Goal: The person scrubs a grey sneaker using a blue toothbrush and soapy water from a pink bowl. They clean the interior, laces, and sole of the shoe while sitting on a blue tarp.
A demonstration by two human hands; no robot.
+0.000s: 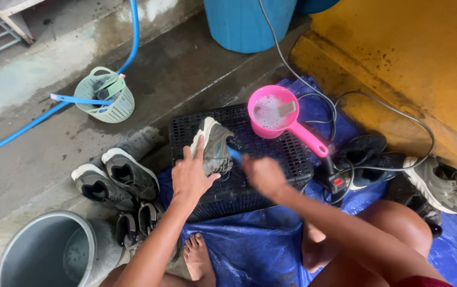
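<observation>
Shoe (213, 144) in hand, grey with a pale sole, propped toe-up on the black plastic crate (292, 159) that sits on the blue tarp (255, 244); my left hand (191, 178) clasps its side, fingers curled round the upper; my right hand (263, 175) is closed on a brush with a blue handle (234, 154), bristle end pressed against the shoe. I judge the scrubbing to be partway; the pink scoop (276, 114) on the crate holds soapy water, and this shoe looks wet but not plainly clean. Plenty seems left; a grey pair (114, 178) waits on the concrete to my left, more dark shoes (140, 223) below them, and others (436, 183) lie at the right by the black cable (388, 106). A grey bucket (47, 252) stands near my left knee, a green basket (106, 95) and blue hose (37, 119) well apart. Brush head is hidden behind the shoe; my right fingers blur, so the grip's detail escapes me; the bucket is cut off by the frame edge.
</observation>
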